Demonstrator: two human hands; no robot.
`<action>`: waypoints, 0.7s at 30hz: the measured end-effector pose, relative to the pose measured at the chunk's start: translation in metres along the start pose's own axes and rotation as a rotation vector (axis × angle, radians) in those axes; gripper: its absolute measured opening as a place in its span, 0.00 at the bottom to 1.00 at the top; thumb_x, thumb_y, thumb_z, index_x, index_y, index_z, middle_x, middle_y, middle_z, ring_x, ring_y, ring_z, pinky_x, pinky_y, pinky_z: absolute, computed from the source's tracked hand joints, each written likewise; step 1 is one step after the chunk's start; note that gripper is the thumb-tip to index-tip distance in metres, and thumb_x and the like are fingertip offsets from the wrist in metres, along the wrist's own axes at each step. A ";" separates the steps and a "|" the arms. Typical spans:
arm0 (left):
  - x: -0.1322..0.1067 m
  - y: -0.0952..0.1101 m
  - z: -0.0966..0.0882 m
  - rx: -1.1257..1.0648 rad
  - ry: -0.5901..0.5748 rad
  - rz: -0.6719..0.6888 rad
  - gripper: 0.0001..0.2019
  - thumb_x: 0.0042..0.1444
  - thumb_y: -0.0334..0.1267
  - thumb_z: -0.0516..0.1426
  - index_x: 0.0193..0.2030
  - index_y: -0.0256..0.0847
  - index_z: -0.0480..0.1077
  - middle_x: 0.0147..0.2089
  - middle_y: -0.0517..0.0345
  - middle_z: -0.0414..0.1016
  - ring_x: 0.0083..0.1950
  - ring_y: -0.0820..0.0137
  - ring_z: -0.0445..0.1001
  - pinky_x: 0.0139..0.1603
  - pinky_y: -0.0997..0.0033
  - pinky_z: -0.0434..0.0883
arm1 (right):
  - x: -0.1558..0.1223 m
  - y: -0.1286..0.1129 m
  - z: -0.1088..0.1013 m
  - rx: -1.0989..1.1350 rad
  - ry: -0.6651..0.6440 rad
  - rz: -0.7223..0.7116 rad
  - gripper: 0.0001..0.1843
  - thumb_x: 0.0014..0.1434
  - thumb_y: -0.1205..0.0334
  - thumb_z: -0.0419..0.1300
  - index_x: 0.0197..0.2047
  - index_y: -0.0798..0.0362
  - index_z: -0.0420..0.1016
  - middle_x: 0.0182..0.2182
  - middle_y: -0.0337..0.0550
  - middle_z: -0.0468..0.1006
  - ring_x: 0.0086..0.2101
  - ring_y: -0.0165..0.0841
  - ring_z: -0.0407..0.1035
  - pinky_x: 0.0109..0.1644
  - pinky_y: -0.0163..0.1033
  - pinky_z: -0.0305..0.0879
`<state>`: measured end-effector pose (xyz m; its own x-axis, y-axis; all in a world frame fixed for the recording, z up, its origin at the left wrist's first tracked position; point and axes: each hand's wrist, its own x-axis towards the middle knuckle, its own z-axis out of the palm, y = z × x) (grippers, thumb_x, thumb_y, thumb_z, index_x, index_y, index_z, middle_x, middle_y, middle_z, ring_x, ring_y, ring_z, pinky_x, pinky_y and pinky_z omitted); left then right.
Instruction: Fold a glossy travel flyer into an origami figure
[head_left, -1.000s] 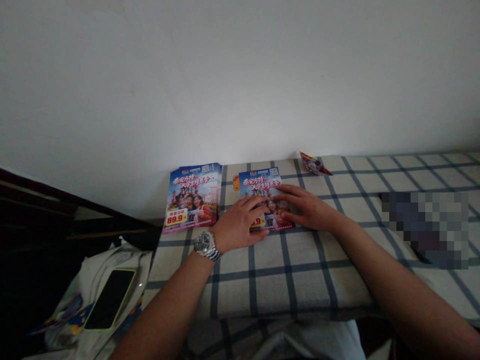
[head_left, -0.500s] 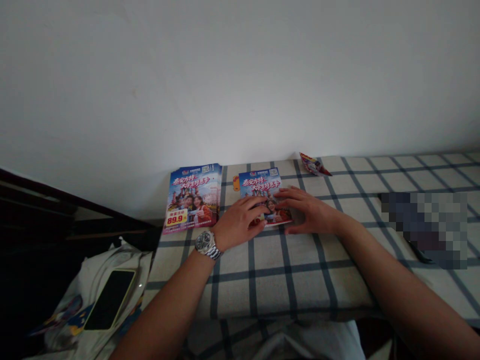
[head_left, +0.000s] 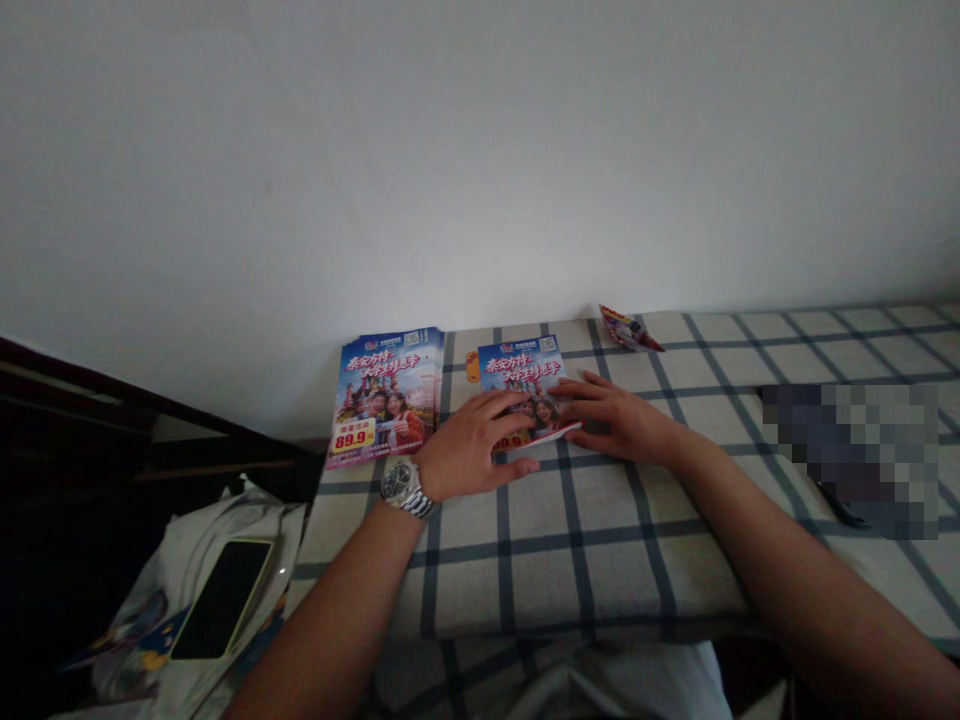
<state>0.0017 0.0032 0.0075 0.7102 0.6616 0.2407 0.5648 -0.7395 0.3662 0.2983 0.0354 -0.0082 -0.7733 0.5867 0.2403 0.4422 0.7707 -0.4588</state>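
A single colourful flyer (head_left: 520, 370) lies on the checked tablecloth (head_left: 600, 540) near the wall. Its near edge is lifted off the cloth and curls up, showing a white underside. My left hand (head_left: 471, 450), with a metal watch on the wrist, grips the flyer's lower left part, thumb under the raised edge. My right hand (head_left: 619, 420) pinches the lower right corner with fingers on top. A stack of the same flyers (head_left: 386, 393) rests to the left, untouched.
A small folded paper piece (head_left: 628, 329) sits by the wall at the back. A little orange thing (head_left: 472, 366) lies between stack and flyer. A phone (head_left: 221, 597) rests on a white bag at lower left. A blurred dark patch (head_left: 851, 455) covers the right.
The flyer's near edge has risen off the cloth and is being folded away from me. Both hands slid slightly towards the wall with it.
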 end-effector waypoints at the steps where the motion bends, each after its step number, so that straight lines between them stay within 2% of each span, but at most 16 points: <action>1: -0.001 -0.001 0.000 0.010 0.009 -0.001 0.25 0.62 0.54 0.64 0.62 0.45 0.73 0.71 0.46 0.67 0.71 0.51 0.66 0.72 0.40 0.66 | 0.000 0.000 0.000 -0.002 0.010 -0.001 0.13 0.68 0.58 0.63 0.55 0.42 0.79 0.66 0.45 0.72 0.66 0.45 0.66 0.75 0.67 0.49; 5: -0.002 -0.004 0.001 0.042 0.050 -0.012 0.23 0.63 0.43 0.63 0.63 0.42 0.71 0.70 0.45 0.68 0.70 0.54 0.67 0.72 0.43 0.67 | 0.001 -0.003 0.000 0.003 0.049 0.013 0.11 0.69 0.57 0.61 0.53 0.45 0.77 0.65 0.47 0.74 0.65 0.44 0.68 0.75 0.65 0.50; 8: -0.001 -0.007 0.003 0.057 0.074 -0.026 0.19 0.66 0.39 0.59 0.62 0.41 0.71 0.67 0.46 0.71 0.67 0.56 0.70 0.69 0.45 0.70 | 0.001 -0.005 -0.001 0.009 0.061 0.028 0.10 0.69 0.57 0.60 0.52 0.46 0.76 0.64 0.47 0.75 0.64 0.44 0.69 0.75 0.64 0.52; 13: 0.002 -0.009 0.004 0.076 0.069 -0.047 0.14 0.68 0.38 0.58 0.59 0.40 0.72 0.65 0.48 0.74 0.64 0.57 0.73 0.68 0.48 0.71 | 0.002 -0.006 -0.001 0.012 0.108 0.017 0.09 0.70 0.57 0.59 0.51 0.47 0.76 0.62 0.50 0.76 0.62 0.44 0.70 0.71 0.60 0.62; 16: 0.003 -0.009 0.004 0.085 0.079 -0.055 0.14 0.69 0.39 0.57 0.58 0.40 0.71 0.63 0.49 0.76 0.62 0.58 0.74 0.66 0.48 0.72 | 0.001 -0.005 -0.001 0.034 0.134 0.011 0.12 0.69 0.57 0.60 0.54 0.47 0.75 0.62 0.52 0.74 0.63 0.45 0.68 0.68 0.58 0.67; 21: 0.003 -0.009 0.004 0.088 0.081 -0.055 0.13 0.70 0.39 0.56 0.57 0.41 0.72 0.57 0.50 0.79 0.58 0.59 0.77 0.62 0.51 0.74 | 0.001 -0.009 -0.003 0.038 0.180 0.034 0.14 0.67 0.57 0.63 0.55 0.47 0.75 0.63 0.52 0.72 0.64 0.46 0.67 0.67 0.57 0.69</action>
<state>0.0005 0.0109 0.0013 0.6428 0.7067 0.2956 0.6390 -0.7075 0.3019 0.2948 0.0299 -0.0018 -0.6630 0.6498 0.3718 0.4463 0.7418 -0.5006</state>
